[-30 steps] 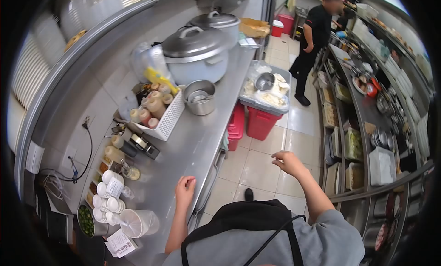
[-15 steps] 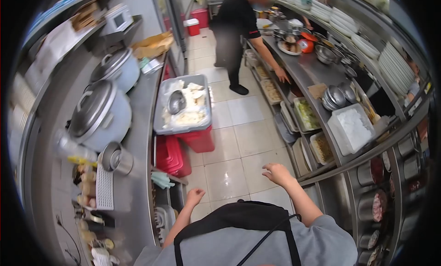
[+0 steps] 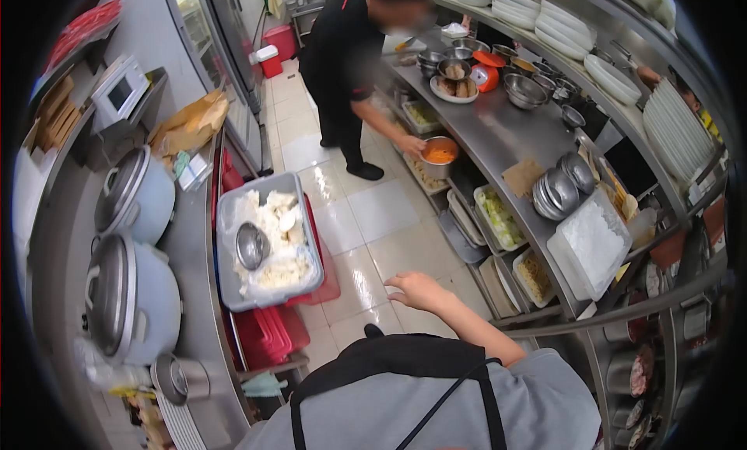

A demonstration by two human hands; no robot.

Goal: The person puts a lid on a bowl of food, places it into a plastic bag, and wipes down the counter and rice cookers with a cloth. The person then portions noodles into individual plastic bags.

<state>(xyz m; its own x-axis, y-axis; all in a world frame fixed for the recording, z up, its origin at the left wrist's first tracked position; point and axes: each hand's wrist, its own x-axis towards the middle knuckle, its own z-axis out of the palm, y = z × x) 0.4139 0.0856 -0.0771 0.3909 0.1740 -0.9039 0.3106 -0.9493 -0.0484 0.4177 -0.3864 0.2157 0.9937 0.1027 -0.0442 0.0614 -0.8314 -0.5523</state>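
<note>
My right hand (image 3: 419,291) hangs over the tiled floor, its fingers loosely extended and nothing in them. My left hand is out of view, below or behind my apron (image 3: 389,360). To the left of my right hand stands a grey tub (image 3: 310,259) of white, lumpy food with a metal bowl (image 3: 251,245) lying in it. The tub rests on a red container (image 3: 327,275). Ahead, a co-worker in black (image 3: 342,69) reaches with one hand to a metal pot of orange food (image 3: 440,153) at the right counter's lower shelf.
Two big lidded pots (image 3: 128,294) line the left counter. On the right counter (image 3: 506,131) are metal bowls (image 3: 556,192), an orange scale (image 3: 484,78) and a white container (image 3: 589,240). Shelves below hold food trays (image 3: 498,217). Plate stacks (image 3: 677,123) stand above. A tiled aisle (image 3: 389,209) runs between.
My view has moved forward and turned right, and my left hand has left the frame. The co-worker's hand now touches the pot of orange food, which was not visible before.
</note>
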